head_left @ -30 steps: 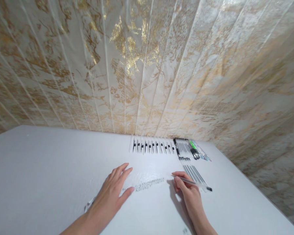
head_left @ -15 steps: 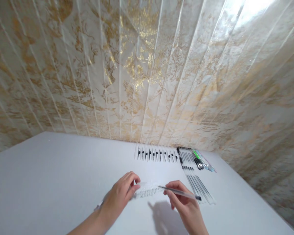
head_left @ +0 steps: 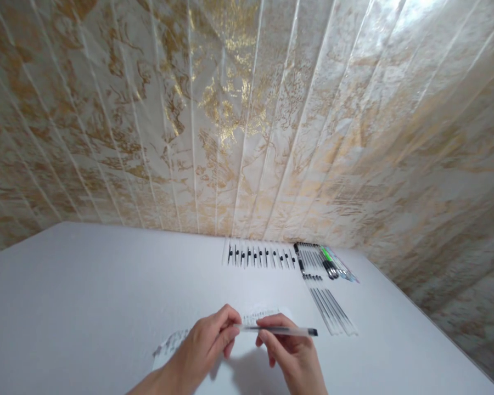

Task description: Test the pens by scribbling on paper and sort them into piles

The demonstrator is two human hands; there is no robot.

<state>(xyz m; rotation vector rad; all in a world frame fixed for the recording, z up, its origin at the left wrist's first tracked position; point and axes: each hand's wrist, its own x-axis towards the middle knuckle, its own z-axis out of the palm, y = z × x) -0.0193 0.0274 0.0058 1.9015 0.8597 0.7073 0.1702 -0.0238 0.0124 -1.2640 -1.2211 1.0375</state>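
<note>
A pen with a clear barrel and a black end lies level between my hands. My right hand is closed around its barrel, the black end sticking out to the right. At the other end, the thumb and fingers of my left hand pinch the pen's tip, which they hide; whether a small cap is also in them I cannot tell. Beneath both hands is a white sheet of paper with rows of dark handwriting, partly covered by them.
Several clear pieces with black parts stand in a row along the table's back. To their right are a block of dark pens and refills, a green marker and several slim clear tubes. A gold-patterned curtain hangs behind the white table.
My right hand has moved left, bringing the pen level and its tip to my left hand's fingers. My left hand has shifted slightly right and down. More of the written paper shows.
</note>
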